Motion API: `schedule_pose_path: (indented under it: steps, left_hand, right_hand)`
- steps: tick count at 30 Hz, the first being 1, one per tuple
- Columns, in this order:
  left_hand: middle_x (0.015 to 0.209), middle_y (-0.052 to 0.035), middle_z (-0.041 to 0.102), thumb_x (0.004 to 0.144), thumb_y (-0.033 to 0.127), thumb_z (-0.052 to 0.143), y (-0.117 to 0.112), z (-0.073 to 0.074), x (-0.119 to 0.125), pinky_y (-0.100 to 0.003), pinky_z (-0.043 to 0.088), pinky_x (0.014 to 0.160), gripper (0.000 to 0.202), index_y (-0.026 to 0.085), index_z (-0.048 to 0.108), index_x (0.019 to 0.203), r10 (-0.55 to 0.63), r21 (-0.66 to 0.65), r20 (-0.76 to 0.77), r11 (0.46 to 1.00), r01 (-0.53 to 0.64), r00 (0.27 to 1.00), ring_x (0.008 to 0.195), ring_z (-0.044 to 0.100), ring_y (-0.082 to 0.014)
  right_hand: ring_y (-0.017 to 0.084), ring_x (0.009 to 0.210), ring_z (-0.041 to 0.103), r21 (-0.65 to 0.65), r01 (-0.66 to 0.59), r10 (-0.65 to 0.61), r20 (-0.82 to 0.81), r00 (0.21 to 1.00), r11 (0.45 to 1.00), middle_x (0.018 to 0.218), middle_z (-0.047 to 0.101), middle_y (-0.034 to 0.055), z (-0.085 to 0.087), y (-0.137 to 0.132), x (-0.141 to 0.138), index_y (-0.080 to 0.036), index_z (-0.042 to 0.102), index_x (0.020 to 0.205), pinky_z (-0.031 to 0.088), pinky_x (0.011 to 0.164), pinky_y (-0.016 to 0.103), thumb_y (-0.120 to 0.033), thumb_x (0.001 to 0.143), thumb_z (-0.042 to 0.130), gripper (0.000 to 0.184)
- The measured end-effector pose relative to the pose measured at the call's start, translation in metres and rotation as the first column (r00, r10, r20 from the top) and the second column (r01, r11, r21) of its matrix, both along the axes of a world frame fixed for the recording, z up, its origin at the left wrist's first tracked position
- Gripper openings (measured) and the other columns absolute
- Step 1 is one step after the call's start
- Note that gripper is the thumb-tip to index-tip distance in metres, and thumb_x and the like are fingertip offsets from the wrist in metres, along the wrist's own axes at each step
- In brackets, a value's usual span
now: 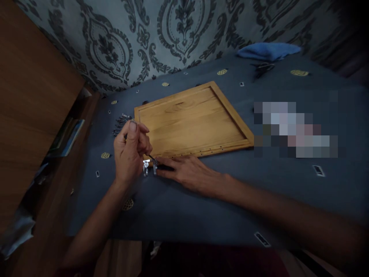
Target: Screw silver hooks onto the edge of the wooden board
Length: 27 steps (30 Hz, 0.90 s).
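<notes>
Counts: one wooden panel (193, 123). One row of small holes along its near rail, too fine to count. Two small metal brackets (146, 166). One thin tool (152, 157). One pile of small hardware (121, 124), pieces too blurred to count. One blue cloth (269, 50). One dark tool (262, 69). Two hands: left hand (131, 152), right hand (187, 173).

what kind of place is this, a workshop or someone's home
Probably a room in a home: damask wallpaper, a patterned blue tablecloth, and a wooden cupboard with books beside it. The left hand holds a thin tool there.
</notes>
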State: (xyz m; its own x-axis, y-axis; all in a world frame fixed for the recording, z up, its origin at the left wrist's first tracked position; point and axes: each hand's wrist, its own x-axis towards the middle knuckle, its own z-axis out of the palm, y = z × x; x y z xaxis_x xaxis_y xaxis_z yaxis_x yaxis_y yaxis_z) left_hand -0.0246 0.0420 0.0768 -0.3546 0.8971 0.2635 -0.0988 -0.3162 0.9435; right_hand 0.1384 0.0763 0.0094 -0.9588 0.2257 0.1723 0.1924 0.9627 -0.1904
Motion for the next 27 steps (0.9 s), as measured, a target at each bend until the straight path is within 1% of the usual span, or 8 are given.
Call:
schedule_pose_path:
  steps: [4,9,14,17,20,23,25,27]
  left_hand:
    - [0.047,0.0110,0.024,0.085,0.062,0.078,0.003,0.000,-0.002,-0.019,0.022,0.039,0.048,0.019,0.062,0.072,-0.028,0.002,0.004,1.000,0.028,1.000,0.038,0.018,-0.0044]
    - [0.045,0.0110,0.025,0.086,0.058,0.079,0.007,0.000,-0.005,-0.018,0.022,0.037,0.045,0.018,0.063,0.071,-0.084,-0.010,0.026,0.996,0.084,0.996,0.036,0.018,-0.0036]
    - [0.043,0.0115,0.023,0.086,0.057,0.080,0.011,0.001,-0.008,-0.017,0.022,0.035,0.046,0.018,0.063,0.068,-0.125,-0.061,0.041,0.990,0.128,0.991,0.033,0.018,-0.0033]
    - [0.043,0.0120,0.022,0.083,0.058,0.082,0.013,0.002,-0.010,-0.017,0.021,0.035,0.047,0.018,0.063,0.068,-0.196,-0.072,0.040,0.977,0.199,0.980,0.032,0.017,-0.0030]
    - [0.042,0.0123,0.023,0.081,0.057,0.084,0.014,0.004,-0.012,-0.016,0.020,0.035,0.046,0.018,0.063,0.068,-0.276,-0.069,0.039,0.958,0.279,0.960,0.033,0.014,-0.0024]
    - [0.042,0.0122,0.024,0.079,0.056,0.085,0.014,0.006,-0.012,-0.016,0.019,0.036,0.045,0.018,0.063,0.067,-0.335,-0.093,0.034,0.937,0.336,0.942,0.033,0.014,-0.0024]
    - [0.042,0.0123,0.024,0.078,0.055,0.086,0.013,0.008,-0.013,-0.015,0.020,0.036,0.045,0.018,0.062,0.067,-0.356,-0.109,0.026,0.928,0.357,0.934,0.032,0.015,-0.0023]
    - [0.042,0.0123,0.024,0.077,0.052,0.086,0.013,0.008,-0.014,-0.015,0.021,0.036,0.043,0.018,0.062,0.068,-0.353,-0.108,0.026,0.929,0.354,0.935,0.032,0.016,-0.0023]
  right_hand:
    - [0.025,0.111,0.071,0.001,-0.007,0.007,-0.027,1.000,1.000,0.157,0.055,0.0105,0.000,0.000,0.000,-0.027,0.066,0.137,0.061,0.082,0.038,-0.010,0.100,0.059,0.042]
    - [0.027,0.108,0.073,-0.009,-0.008,0.007,-0.016,1.000,1.000,0.157,0.054,0.0125,-0.001,0.000,0.001,-0.027,0.065,0.139,0.061,0.081,0.041,-0.009,0.099,0.059,0.045]
    - [0.027,0.106,0.073,-0.005,-0.006,0.006,-0.037,0.999,1.000,0.158,0.053,0.0134,-0.005,0.000,0.002,-0.028,0.062,0.143,0.060,0.075,0.039,-0.006,0.097,0.059,0.051]
    - [0.026,0.102,0.074,0.025,-0.008,0.008,-0.021,1.000,1.000,0.157,0.054,0.0130,-0.003,0.000,0.001,-0.028,0.062,0.143,0.059,0.072,0.038,-0.007,0.097,0.059,0.051]
    - [0.025,0.103,0.073,0.053,-0.005,0.006,-0.027,1.000,0.999,0.156,0.055,0.0122,0.001,0.000,0.001,-0.027,0.064,0.140,0.058,0.074,0.036,-0.006,0.096,0.058,0.050]
    - [0.024,0.100,0.073,0.051,-0.006,0.007,-0.024,1.000,0.999,0.155,0.056,0.0122,0.002,0.000,0.001,-0.027,0.063,0.140,0.057,0.072,0.035,-0.005,0.095,0.058,0.051]
    - [0.023,0.097,0.073,0.036,-0.008,0.009,-0.029,1.000,0.999,0.155,0.056,0.0127,0.000,-0.001,0.001,-0.027,0.063,0.141,0.057,0.070,0.035,-0.004,0.094,0.059,0.052]
    - [0.024,0.100,0.073,0.026,-0.009,0.010,-0.053,0.999,1.000,0.155,0.056,0.0130,-0.002,-0.001,0.001,-0.027,0.062,0.142,0.058,0.072,0.035,-0.004,0.094,0.059,0.052]
